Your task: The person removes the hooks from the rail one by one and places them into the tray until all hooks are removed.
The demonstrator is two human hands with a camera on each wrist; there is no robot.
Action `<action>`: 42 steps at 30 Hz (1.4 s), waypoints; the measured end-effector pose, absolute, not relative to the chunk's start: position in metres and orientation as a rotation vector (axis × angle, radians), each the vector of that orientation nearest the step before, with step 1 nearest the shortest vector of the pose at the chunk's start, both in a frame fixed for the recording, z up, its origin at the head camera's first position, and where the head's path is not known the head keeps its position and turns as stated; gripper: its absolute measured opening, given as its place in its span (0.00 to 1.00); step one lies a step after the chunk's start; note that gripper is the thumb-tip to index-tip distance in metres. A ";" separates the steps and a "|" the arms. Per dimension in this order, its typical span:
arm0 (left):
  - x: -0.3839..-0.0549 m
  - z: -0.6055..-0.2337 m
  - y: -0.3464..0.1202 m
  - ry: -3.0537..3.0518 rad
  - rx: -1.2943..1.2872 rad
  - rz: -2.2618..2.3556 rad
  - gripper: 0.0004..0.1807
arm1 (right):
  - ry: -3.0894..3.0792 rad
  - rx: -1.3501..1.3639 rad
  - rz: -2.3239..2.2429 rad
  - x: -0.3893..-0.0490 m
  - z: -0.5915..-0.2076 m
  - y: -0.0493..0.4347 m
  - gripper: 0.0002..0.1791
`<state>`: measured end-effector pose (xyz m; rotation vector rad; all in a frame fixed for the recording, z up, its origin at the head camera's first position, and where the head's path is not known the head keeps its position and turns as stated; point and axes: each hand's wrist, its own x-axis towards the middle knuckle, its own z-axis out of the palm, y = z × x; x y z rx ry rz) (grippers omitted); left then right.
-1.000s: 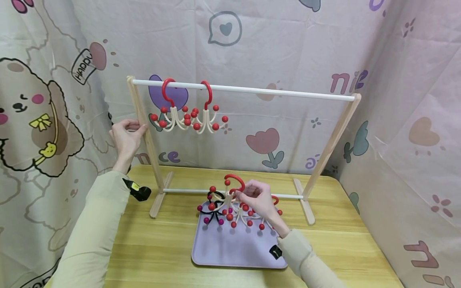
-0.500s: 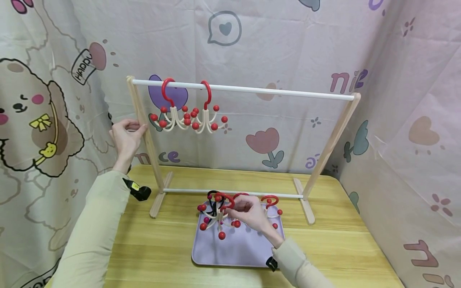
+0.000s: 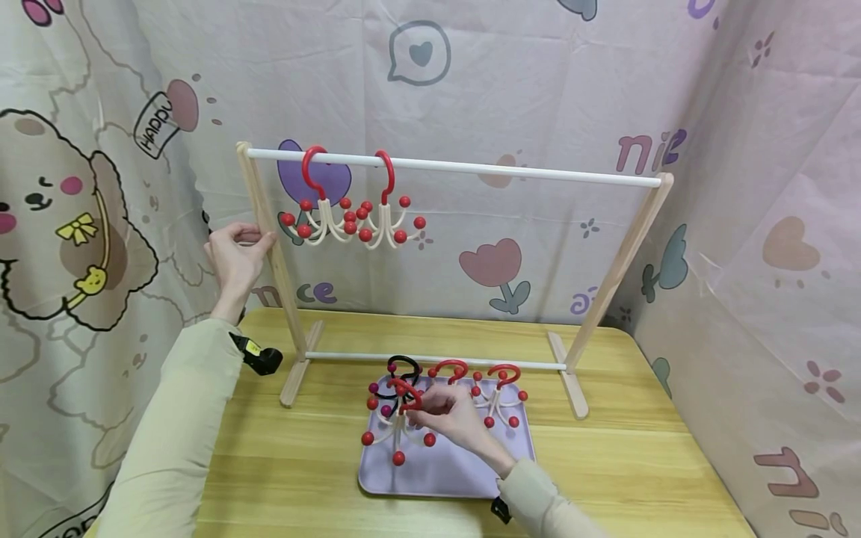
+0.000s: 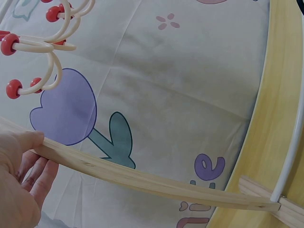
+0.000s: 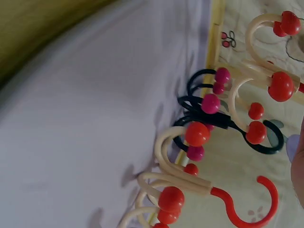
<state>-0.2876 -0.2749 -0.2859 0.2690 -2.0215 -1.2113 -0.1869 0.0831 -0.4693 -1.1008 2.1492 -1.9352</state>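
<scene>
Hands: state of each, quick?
Left hand: grips the rack post.
Right hand: holds a red-hooked hanger over the tray.

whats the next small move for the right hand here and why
Probably lift the cream hook hanger clear of the black one beside it. The right hand pinches it over the purple tray, two already hang on the white rail, and the left hand grips the rack post.

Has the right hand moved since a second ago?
Yes. The right hand, gripping a red-hooked hanger, has dropped from beside the rack's lower white bar toward the near-left of the purple tray.
</scene>
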 end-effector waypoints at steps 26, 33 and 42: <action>-0.289 -0.286 -0.276 -2.023 0.270 -1.225 0.18 | 2.207 -0.966 -1.877 -0.184 -0.494 0.072 0.08; -0.288 -0.286 -0.276 -2.027 0.267 -1.221 0.18 | 2.227 -0.949 -1.869 -0.185 -0.499 0.071 0.08; -0.288 -0.286 -0.276 -2.019 0.269 -1.226 0.17 | 2.218 -0.929 -1.851 -0.182 -0.495 0.069 0.06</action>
